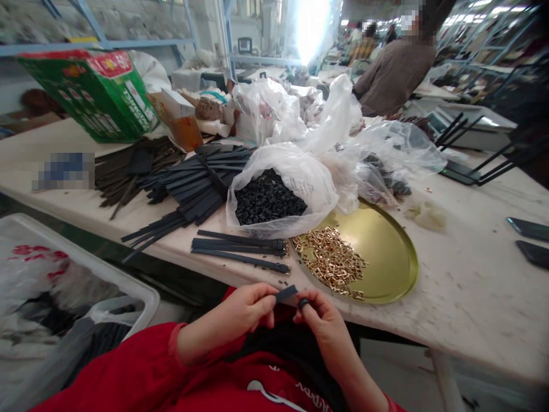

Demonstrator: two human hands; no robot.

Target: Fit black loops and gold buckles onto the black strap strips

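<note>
At the table's front edge, my left hand (255, 306) is closed on a dark strap (286, 293), pinching it so that one end sticks out to the right. Close beside that end, my right hand (319, 317) pinches a small black loop (302, 303) between thumb and fingers. A plastic bag (319, 189) lies open ahead, full of black loops (268, 200). On a gold round tray (386, 252) many small gold buckles (334, 260) are heaped at the left side. Several straps with buckles (240, 247) lie side by side left of the tray.
Loose dark straps (193, 183) and brown straps (141, 163) spread at the left, before a green box (92, 97). A white bin (146, 303) stands lower left. A router (461, 171) and two phones (532, 228) lie at the right. A co-worker (397, 74) is beyond the table.
</note>
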